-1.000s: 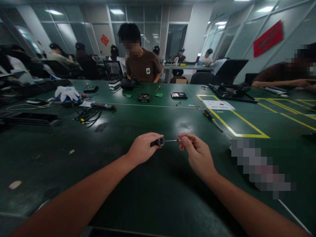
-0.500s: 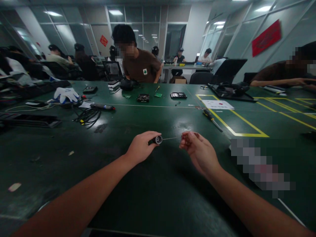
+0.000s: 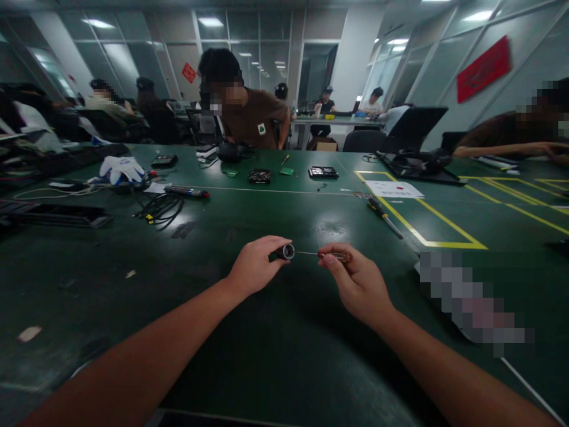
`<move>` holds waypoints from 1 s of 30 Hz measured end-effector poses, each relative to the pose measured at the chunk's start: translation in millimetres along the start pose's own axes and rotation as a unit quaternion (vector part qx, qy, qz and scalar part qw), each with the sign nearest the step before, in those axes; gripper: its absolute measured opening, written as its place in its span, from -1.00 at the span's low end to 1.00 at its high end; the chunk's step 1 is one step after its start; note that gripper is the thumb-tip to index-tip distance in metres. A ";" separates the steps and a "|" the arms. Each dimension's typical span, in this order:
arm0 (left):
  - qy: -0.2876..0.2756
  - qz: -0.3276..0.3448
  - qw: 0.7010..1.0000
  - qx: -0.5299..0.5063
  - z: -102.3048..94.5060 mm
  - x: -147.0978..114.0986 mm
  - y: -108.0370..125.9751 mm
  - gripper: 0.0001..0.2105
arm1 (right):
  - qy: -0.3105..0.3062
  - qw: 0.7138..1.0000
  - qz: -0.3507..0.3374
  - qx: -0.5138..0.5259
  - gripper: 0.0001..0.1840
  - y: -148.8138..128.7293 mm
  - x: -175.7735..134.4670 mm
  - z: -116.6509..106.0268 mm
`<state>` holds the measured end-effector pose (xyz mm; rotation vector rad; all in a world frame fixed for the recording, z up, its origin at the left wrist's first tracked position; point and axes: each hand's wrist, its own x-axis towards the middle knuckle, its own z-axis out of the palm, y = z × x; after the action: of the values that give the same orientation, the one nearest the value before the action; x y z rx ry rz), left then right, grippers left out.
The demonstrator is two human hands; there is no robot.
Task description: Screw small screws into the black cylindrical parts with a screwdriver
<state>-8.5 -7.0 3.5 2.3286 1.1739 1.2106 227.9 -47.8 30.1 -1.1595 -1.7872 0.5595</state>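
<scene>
My left hand pinches a small dark cylinder between thumb and fingers, its round silver-rimmed end turned toward me. What kind of part it is I cannot make out. In my right hand is a small screwdriver with a clear handle and a red collar. Its thin shaft points left at the cylinder's rim; whether the tip touches cannot be told. Both hands are held above the dark green table.
A larger yellow-and-black screwdriver lies to the right beside yellow tape. Black cables, white gloves and a pen-shaped tool lie left. A co-worker leans over circuit parts across the table. A blurred-out pale object lies right.
My right fingers have shifted along the screwdriver and opened somewhat, so its handle and red collar now show. The cylinder stays in my left hand, nearly unmoved.
</scene>
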 end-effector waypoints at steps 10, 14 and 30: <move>0.005 0.014 1.000 -0.004 -0.5 -0.3 -2.5 -0.67 | -0.032 0.999 -0.021 -0.022 -0.78 0.1 -1.5 -1.6; 0.002 0.001 1.000 -0.003 0.3 -0.3 -1.8 -0.64 | -0.029 0.999 -0.018 -0.001 -0.77 0.1 -2.4 -1.7; 0.017 0.020 0.999 0.030 -0.5 0.1 -3.9 -0.64 | -0.032 0.998 -0.035 -0.042 -0.78 -2.1 -1.7 -2.5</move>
<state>-10.9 -4.5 1.8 2.3952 1.1955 1.2498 229.3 -50.5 32.1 -1.1430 -1.9135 0.4896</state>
